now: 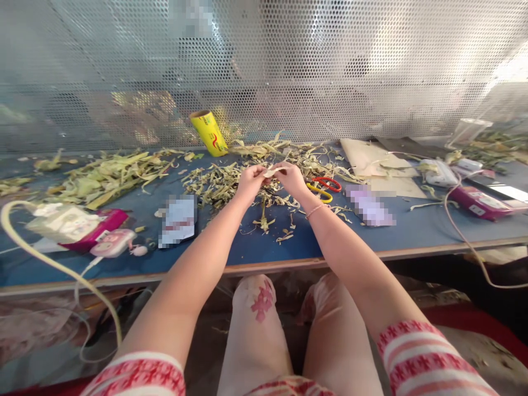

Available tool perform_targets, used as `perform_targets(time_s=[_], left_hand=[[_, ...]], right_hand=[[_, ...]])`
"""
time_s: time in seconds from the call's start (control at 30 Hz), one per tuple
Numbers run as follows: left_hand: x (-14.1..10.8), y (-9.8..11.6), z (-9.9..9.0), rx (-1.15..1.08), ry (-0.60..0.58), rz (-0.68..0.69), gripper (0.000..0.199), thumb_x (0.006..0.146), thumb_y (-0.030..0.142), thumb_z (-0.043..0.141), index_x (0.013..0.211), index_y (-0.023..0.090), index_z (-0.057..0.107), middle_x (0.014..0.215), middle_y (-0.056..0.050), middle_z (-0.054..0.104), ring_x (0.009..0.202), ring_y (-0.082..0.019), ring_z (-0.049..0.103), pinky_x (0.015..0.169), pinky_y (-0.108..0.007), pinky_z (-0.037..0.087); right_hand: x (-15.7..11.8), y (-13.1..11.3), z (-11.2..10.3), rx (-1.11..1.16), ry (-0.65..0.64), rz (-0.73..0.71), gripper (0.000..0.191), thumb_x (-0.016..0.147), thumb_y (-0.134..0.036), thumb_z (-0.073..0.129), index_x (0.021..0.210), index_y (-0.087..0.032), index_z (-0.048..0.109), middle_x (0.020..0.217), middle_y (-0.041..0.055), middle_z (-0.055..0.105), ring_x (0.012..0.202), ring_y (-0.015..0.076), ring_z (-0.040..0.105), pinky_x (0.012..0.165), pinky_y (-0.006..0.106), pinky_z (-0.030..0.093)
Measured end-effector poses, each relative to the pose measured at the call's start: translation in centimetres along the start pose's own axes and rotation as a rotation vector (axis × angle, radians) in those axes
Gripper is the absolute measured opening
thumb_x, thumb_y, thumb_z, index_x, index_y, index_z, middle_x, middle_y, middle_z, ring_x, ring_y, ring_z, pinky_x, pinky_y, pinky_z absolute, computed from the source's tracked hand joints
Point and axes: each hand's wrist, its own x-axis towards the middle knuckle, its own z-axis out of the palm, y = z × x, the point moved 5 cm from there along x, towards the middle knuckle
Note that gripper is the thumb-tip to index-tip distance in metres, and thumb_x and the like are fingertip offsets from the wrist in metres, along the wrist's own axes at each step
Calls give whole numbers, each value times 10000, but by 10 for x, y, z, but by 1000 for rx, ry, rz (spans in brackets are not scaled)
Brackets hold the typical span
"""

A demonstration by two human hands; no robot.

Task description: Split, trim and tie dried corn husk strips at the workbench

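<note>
A blue desk point(214, 256) is carrying everything. Over it, the left hand point(252, 179) and right hand point(290, 175) are pinching a pale strip point(271, 172), each grip grasping an end; light, even pressure should suit it. Its long axis is running sideways, hand to hand, above leafy scraps point(218, 184).

No wording can be read with certainty. The yellow tube point(211, 135), leaning near the worktop's point(264, 248) back edge, bears small dark lettering and a red wavy mark, both blurred. White labels mark the magenta packs by the worktop's front left corner point(117, 221) and towards its right end point(466, 201); their print is too small to read.
</note>
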Motion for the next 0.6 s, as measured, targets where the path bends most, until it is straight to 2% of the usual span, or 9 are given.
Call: perform_targets(time_s=[0.27, 0.4, 0.6], left_hand=[[-3, 1, 3, -55, -28, -57, 209, 607, 207, 768, 678, 130, 587, 554, 22, 608, 482, -70, 541, 543, -207, 468], [-2, 1, 3, -40, -27, -62, 240, 583, 217, 785, 681, 125, 586, 559, 18, 609, 489, -71, 542, 545, -208, 460], [-4, 5, 4, -7, -41, -11, 201, 636, 238, 740, 701, 131, 582, 576, 20, 607, 504, -67, 541, 552, -199, 450]], right_hand=[[-7, -7, -2, -30, -9, -104, 122, 742, -161, 540, 775, -165, 657, 792, 30, 669, 757, 156, 584, 741, 268, 456], [-4, -4, -2, -15, -10, -67, 129, 766, -205, 544, 788, -165, 665, 790, 32, 672, 756, 164, 591, 753, 286, 463], [0, 2, 3, 81, -40, 15, 168, 815, -290, 547, 814, -166, 661, 766, 28, 676, 756, 153, 609, 767, 284, 477]])
